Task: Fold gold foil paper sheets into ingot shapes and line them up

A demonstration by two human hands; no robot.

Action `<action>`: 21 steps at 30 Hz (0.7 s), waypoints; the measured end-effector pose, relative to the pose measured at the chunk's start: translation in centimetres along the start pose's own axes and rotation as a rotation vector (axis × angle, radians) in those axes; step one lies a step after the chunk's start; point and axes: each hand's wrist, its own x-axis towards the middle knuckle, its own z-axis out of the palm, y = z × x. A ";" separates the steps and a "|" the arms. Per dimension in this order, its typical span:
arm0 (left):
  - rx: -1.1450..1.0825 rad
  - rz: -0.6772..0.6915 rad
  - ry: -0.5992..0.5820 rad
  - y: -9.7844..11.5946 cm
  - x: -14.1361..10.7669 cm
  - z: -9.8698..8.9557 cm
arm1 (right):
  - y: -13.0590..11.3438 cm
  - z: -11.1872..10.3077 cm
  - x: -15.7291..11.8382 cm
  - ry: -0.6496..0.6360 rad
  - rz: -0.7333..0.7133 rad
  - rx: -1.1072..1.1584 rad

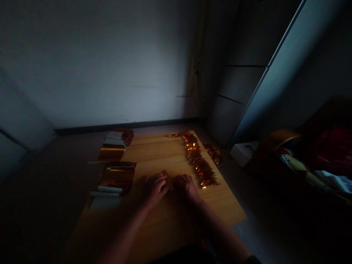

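Note:
My left hand [157, 188] and my right hand [188, 186] are close together over the wooden tabletop [154, 148]. Between them is a small piece of gold-brown foil paper [169, 180], with the fingers of both hands curled onto its edges. Its exact shape is hard to see in the dim light. To the left lie stacks of flat foil paper sheets [117, 176], some showing pale backs. A long row of shiny folded foil pieces [198, 161] overlaps along the right side.
On the floor beyond the table's right edge sits a heap of more shiny foil pieces [213, 154]. A white box [243, 153] and a dark pile of mixed belongings [302, 165] lie farther right. A pale wall [123, 73] and a tall cabinet [239, 80] stand behind.

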 end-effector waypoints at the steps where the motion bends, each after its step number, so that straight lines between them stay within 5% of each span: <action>1: 0.005 -0.006 0.011 0.1 0.0 0.1 | -0.1 0.0 -0.1 -0.002 0.003 -0.017; 12: 0.027 0.000 0.092 -0.3 -0.4 1.2 | -1.5 0.3 0.0 -0.043 0.063 0.028; 21: 0.017 -0.032 0.076 -0.2 -0.5 0.9 | -1.9 0.9 1.5 0.074 0.073 0.346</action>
